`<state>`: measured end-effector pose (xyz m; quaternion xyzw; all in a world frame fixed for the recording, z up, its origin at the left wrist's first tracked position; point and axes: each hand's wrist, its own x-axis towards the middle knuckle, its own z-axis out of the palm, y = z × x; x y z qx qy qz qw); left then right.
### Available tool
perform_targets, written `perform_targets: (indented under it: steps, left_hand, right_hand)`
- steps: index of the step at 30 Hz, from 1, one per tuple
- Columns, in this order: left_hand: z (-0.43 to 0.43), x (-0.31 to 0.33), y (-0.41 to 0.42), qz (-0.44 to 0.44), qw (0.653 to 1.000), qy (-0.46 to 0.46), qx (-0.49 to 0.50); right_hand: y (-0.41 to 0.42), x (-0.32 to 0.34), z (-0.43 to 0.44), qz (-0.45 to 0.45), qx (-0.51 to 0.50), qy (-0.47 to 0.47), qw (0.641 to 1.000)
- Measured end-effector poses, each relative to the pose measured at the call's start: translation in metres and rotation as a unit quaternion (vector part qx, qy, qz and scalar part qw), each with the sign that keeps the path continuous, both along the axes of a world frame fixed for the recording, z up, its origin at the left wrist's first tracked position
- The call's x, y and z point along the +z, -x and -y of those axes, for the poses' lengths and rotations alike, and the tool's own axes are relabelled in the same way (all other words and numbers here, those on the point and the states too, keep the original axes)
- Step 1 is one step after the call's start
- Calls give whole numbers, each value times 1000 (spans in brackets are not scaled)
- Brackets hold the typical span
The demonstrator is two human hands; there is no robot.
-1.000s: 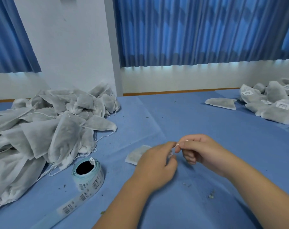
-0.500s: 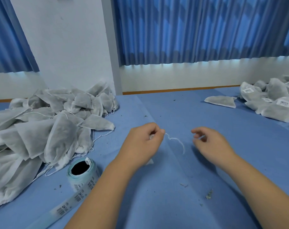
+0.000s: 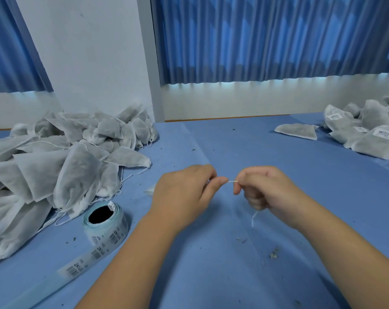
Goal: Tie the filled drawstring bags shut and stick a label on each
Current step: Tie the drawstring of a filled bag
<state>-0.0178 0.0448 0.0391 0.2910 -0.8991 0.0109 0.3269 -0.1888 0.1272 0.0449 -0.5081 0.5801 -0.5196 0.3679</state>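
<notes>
The drawstring (image 3: 232,181) ran taut left to right, pinched at either end by the left hand (image 3: 184,192) and right hand (image 3: 269,192), its bag (image 3: 150,191) largely hidden under the left.

- The table cover (image 3: 211,139) looks like blue cloth, matt, with soft creases.
- The bags (image 3: 55,170) at the left of the frame are thin grey-white non-woven fabric, matt and a little see-through.
- The string (image 3: 232,181) in the centre is thin white cord.
- The label roll (image 3: 113,230) at lower left is paper on smooth, slightly shiny pale-green backing.
- The curtains (image 3: 255,36) at the top are pleated blue cloth.
</notes>
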Motion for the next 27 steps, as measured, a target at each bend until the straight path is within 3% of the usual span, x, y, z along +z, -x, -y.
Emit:
perform_targets:
  steps: [2,7,10,13,15,21,27]
  left_hand:
    - [0,-2,5,1,1000,29,0]
    - [2,-21,17,136,989,-61,3]
    - [-5,-29,18,19,969,-231,-83]
    - [-11,-26,19,-128,893,-415,-117]
    - [-11,-21,20,-188,850,-480,-106]
    - [-10,-15,17,-201,822,-522,-104]
    - [-13,-6,11,-280,788,-524,-162]
  right_hand:
    - [2,2,-1,10,-20,21,1000]
    - [3,-6,2,-104,-106,23,989]
    - [8,-10,3,-139,-116,37,983]
    - [10,-12,5,-174,-131,51,975]
    - [10,-13,6,-177,-150,71,970]
    - [7,-17,8,-205,-167,90,960]
    - [-6,-26,12,-232,-131,79,961]
